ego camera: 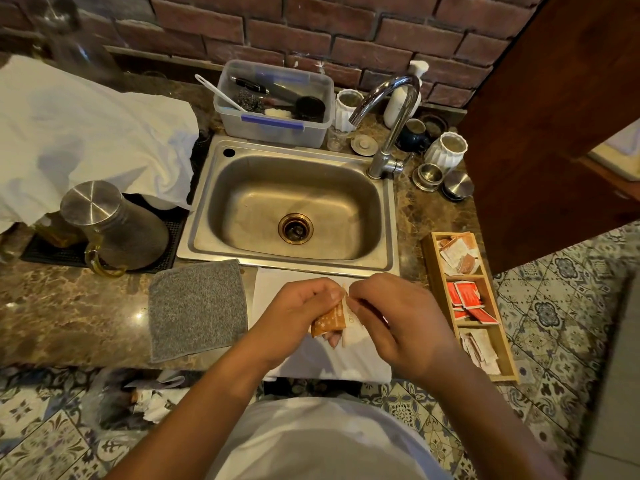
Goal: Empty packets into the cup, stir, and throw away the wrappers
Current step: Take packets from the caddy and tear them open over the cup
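An orange-brown packet [329,320] is pinched between both hands just in front of the sink. My left hand [294,317] grips its left side, and my right hand [398,323] holds its top right corner. Both hands hover over a white cloth [346,362] on the counter edge. A thin pale stick shows under the packet. The cup is hidden; I cannot see it under the hands. A wooden tray [433,258] to the right holds more packets in three compartments: brown and white, red, and white.
The steel sink [294,206] with its faucet [388,109] lies straight ahead. A grey cloth [197,306] lies left of my hands. A metal-lidded jug [114,226] stands at left. A bag of crumpled wrappers [145,400] sits on the floor below left.
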